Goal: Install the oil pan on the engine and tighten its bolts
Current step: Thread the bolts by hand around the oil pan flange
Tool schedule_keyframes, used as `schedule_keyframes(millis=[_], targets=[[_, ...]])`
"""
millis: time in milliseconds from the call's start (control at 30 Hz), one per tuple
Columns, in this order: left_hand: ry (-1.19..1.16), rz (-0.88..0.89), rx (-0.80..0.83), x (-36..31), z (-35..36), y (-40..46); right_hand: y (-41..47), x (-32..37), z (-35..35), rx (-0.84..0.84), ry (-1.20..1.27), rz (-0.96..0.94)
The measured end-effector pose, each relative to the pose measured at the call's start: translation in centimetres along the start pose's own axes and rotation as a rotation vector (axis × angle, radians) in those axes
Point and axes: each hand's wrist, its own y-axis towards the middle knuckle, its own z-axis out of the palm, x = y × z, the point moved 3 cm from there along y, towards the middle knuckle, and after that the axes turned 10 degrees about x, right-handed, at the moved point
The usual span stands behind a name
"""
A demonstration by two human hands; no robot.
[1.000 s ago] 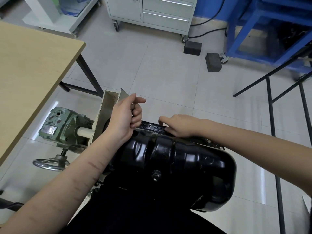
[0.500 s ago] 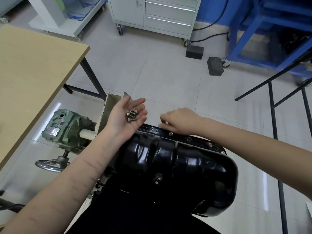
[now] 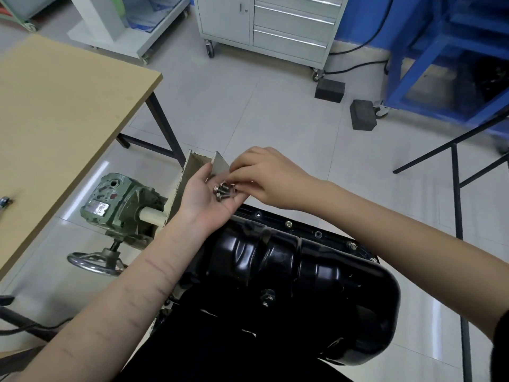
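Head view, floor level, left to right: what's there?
Wooden table → green gearbox → left hand cupping bolts → right hand → black oil pan → dark foam block → blue frame.

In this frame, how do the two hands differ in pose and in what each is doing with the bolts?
The left hand lies palm up and open, cupping a small pile of bolts; the right hand is palm down, its fingertips reaching into that pile as if pinching one. The left hand serves as a tray; the right hand does the picking. Both hover above the far edge of the oil pan, touching neither it nor its flange.
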Motion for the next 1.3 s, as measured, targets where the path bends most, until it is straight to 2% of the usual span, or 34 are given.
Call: schedule_keyframes(millis=[133,233,333,533,633,800,1300], targets=[[0.009,0.014,0.018,0.0,0.0,-0.1,-0.5,-0.4,-0.6,-0.103,0.221,0.003],[0.091,0.010,0.053,0.0,0.1,-0.4,-1.4,-2.0,-1.3,-0.267,0.540,0.166],[0.121,0.004,0.052,0.1,0.1,-0.4,-3.0,-4.3,-0.4,-0.278,0.716,0.334],[0.134,0.000,0.063,0.3,0.1,-0.2,-8.0,-7.3,4.1,0.168,0.366,0.422],[0.116,-0.002,0.074,0.3,0.1,0.0,-10.1,-8.0,5.7,0.305,0.256,0.463],[0.119,0.002,0.084,0.3,0.1,0.1,-11.6,-8.1,7.0,0.419,0.161,0.497],[0.139,-0.012,0.091,0.3,0.1,0.2,-11.2,-7.3,7.7,0.479,-0.100,0.397]])
